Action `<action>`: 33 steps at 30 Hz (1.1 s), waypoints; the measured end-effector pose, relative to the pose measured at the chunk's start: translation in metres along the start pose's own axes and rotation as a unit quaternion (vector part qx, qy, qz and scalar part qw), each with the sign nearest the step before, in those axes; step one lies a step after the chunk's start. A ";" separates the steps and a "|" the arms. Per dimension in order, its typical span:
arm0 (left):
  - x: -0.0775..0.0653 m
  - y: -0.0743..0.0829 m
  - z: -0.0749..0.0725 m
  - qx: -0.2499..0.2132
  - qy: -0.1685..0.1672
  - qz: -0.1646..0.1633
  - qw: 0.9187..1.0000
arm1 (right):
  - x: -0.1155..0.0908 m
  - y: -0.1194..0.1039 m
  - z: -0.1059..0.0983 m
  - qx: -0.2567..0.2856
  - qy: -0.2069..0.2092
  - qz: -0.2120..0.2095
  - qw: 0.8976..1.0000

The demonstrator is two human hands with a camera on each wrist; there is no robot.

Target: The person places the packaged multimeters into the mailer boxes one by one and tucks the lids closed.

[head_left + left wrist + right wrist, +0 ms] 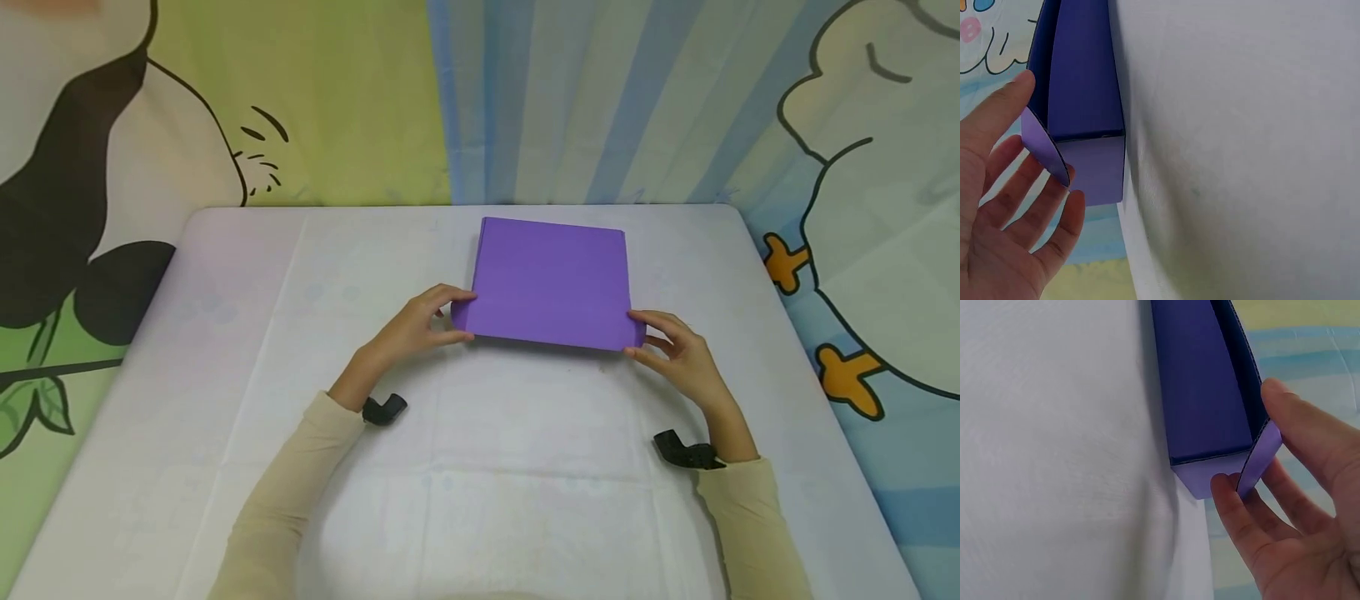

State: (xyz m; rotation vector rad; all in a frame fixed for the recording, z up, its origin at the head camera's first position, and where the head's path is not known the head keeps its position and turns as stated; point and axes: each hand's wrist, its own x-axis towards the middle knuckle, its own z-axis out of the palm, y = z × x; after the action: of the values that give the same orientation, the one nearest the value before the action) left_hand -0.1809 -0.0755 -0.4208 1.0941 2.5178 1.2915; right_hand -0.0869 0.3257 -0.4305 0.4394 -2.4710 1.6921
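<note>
A purple cardboard box (552, 283) lies on the white table, its front lid raised a little so that a gap shows along the front edge. My left hand (420, 321) holds the small flap (1044, 147) at the lid's left end, thumb on one edge and fingers on the other. At the opposite end, my right hand (678, 354) grips the matching flap (1260, 459) between thumb and fingers. Both wrist views show the darker front wall (1200, 381) of the box behind the lid. The box's inside is hidden.
A white cloth (510, 467) covers the table. Behind it hangs a printed curtain (585, 100) with cartoon figures and stripes. A black wrist camera (385, 409) sits at the left wrist and another camera (684, 451) at the right.
</note>
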 end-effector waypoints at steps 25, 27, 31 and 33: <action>-0.012 -0.004 0.024 0.051 0.031 -0.012 0.998 | -0.008 0.021 0.012 0.083 0.025 0.012 0.996; -0.014 -0.007 0.028 0.020 0.039 -0.017 0.999 | -0.011 0.022 0.014 0.095 0.020 0.006 0.995; -0.012 -0.015 0.033 -0.016 0.073 0.001 0.997 | -0.011 0.024 0.015 0.106 0.027 -0.007 0.994; -0.010 -0.018 0.034 -0.032 0.085 0.015 0.996 | -0.010 0.025 0.015 0.117 0.031 -0.013 0.993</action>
State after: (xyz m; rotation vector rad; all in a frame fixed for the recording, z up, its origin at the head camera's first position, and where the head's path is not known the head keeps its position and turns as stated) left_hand -0.1700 -0.0661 -0.4579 1.0539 2.5662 1.5243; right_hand -0.0841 0.3219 -0.4609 0.4330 -2.2230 1.9627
